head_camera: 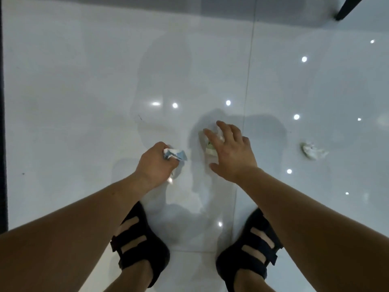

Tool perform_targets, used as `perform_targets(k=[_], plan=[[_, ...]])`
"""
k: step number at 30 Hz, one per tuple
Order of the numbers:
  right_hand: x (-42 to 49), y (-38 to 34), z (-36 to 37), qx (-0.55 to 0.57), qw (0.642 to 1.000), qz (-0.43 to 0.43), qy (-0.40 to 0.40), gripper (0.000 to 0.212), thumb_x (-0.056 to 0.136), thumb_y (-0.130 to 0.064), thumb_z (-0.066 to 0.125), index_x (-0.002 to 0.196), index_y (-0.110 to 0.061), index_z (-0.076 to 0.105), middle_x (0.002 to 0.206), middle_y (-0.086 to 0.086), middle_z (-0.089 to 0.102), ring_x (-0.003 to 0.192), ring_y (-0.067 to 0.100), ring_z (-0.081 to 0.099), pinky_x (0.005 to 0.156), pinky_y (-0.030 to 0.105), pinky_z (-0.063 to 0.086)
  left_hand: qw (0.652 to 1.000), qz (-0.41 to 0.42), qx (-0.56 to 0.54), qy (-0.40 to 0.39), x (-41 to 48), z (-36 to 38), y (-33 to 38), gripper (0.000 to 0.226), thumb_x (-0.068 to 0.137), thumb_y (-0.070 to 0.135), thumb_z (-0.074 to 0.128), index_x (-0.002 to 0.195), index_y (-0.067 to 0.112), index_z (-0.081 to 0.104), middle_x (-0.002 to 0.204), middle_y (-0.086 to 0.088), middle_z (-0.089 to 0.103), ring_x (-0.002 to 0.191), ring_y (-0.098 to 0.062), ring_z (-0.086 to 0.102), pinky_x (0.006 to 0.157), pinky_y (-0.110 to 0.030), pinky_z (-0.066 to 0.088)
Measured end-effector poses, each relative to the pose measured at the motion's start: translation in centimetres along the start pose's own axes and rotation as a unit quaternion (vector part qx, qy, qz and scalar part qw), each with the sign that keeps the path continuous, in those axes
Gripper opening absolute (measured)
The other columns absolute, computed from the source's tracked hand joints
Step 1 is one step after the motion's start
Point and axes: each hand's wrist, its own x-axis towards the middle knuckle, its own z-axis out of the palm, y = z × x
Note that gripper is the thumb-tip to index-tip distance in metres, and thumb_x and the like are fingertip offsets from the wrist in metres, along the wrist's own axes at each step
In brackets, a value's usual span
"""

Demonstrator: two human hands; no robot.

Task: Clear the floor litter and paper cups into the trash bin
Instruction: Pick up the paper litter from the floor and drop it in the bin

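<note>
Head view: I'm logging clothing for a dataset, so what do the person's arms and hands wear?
Nothing that shows. The left hand and right hand are ungloved, no sleeve reaches into view, and no watch, bracelet or ring is visible.

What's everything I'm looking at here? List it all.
paper wad: one, white and blue, gripped in the left hand
litter scrap: one, white with green, on the floor under the spread fingers of the right hand
crumpled tissue: one, white, on the floor, far right
floor: glossy white tiles
furniture leg: one, black, top right corner
sandals: two, black, bottom
left hand: one, holding the wad
right hand: one, open, over the scrap
</note>
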Motion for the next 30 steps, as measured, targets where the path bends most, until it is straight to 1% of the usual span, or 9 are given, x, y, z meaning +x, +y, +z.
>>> perform_targets(k=[2,4,6,9,14,17,20,26,30], plan=[[0.7,-0.7,1.2,-0.036,0.999,-0.014,-0.024,0.072,0.085,-0.029,0.064,0.146,-0.029,0.027,0.151,0.007,0.02,0.135,0.032,0.023,0.1,0.046,0.04,1.0,0.002,0.018,-0.006,0.0,-0.1,-1.5,0.016,0.086,0.016,0.061,0.094,0.026,0.052,0.082,0.008,0.055,0.076,-0.014,0.052,0.062,-0.022,0.035],[0.5,-1.6,1.4,0.002,0.999,0.013,-0.034,0.054,0.088,-0.022,0.058,0.139,-0.025,0.041,0.142,0.005,0.033,0.124,0.028,0.035,0.09,0.04,0.047,1.0,0.006,0.012,-0.012,-0.7,-0.7,-2.1,0.02,0.086,0.012,0.061,0.098,0.028,0.056,0.087,0.008,0.057,0.082,-0.015,0.054,0.071,-0.021,0.037],[-0.4,-2.5,0.2,0.075,0.995,0.054,-0.039,0.049,0.088,-0.023,0.061,0.136,-0.025,0.048,0.134,0.003,0.039,0.118,0.025,0.04,0.084,0.035,0.05,1.0,0.009,0.005,-0.01,-2.0,-2.1,-1.8,0.024,0.087,0.011,0.061,0.106,0.026,0.059,0.091,0.007,0.058,0.082,-0.014,0.055,0.073,-0.019,0.038],[-2.9,-4.3,-4.2,0.112,0.993,0.046,-0.011,0.052,0.086,-0.03,0.064,0.136,-0.027,0.049,0.133,0.001,0.041,0.119,0.023,0.041,0.077,0.03,0.047,1.0,0.015,-0.007,0.005,-4.7,-5.5,0.2,0.025,0.088,0.012,0.06,0.111,0.021,0.06,0.097,0.002,0.061,0.084,-0.017,0.057,0.075,-0.024,0.043],[-7.4,-7.3,-17.2,0.086,0.996,0.014,0.015,0.054,0.088,-0.036,0.061,0.139,-0.03,0.046,0.139,-0.002,0.039,0.123,0.02,0.041,0.077,0.027,0.047,0.997,0.045,-0.051,0.042,-12.5,-12.8,7.2,0.021,0.089,0.014,0.059,0.108,0.023,0.061,0.103,0.0,0.063,0.088,-0.017,0.059,0.077,-0.027,0.049],[-9.3,-9.5,-27.4,0.087,0.995,0.007,0.049,0.055,0.088,-0.038,0.063,0.14,-0.03,0.045,0.14,-0.003,0.039,0.122,0.019,0.042,0.083,0.03,0.05,0.992,0.068,-0.069,0.081,-18.8,-18.0,12.1,0.026,0.089,0.017,0.058,0.114,0.023,0.06,0.108,0.0,0.061,0.091,-0.018,0.059,0.08,-0.031,0.05],[-11.3,-12.8,-37.8,0.094,0.992,-0.008,0.083,0.057,0.089,-0.04,0.063,0.141,-0.031,0.042,0.141,-0.005,0.038,0.123,0.017,0.041,0.09,0.032,0.05,0.986,0.077,-0.06,0.133,-26.2,-23.5,15.9,0.034,0.089,0.021,0.057,0.122,0.024,0.057,0.116,0.001,0.055,0.091,-0.014,0.054,0.078,-0.023,0.043],[-18.4,-20.1,-53.2,0.041,0.985,-0.149,0.081,0.059,0.089,-0.036,0.06,0.143,-0.025,0.039,0.14,-0.004,0.037,0.127,0.019,0.036,0.091,0.032,0.045,0.963,0.044,-0.028,0.266,-41.9,-32.8,19.2,0.034,0.088,0.024,0.054,0.123,0.024,0.056,0.123,0.0,0.054,0.097,-0.02,0.059,0.076,-0.024,0.041],[-26.0,-24.4,-58.8,-0.022,0.963,-0.265,0.049,0.059,0.09,-0.035,0.058,0.144,-0.024,0.037,0.142,-0.002,0.035,0.127,0.021,0.034,0.097,0.033,0.043,0.924,-0.009,-0.085,0.371,-53.9,-33.8,18.8,0.03,0.087,0.023,0.055,0.117,0.024,0.059,0.117,-0.001,0.056,0.094,-0.02,0.058,0.072,-0.023,0.035]])
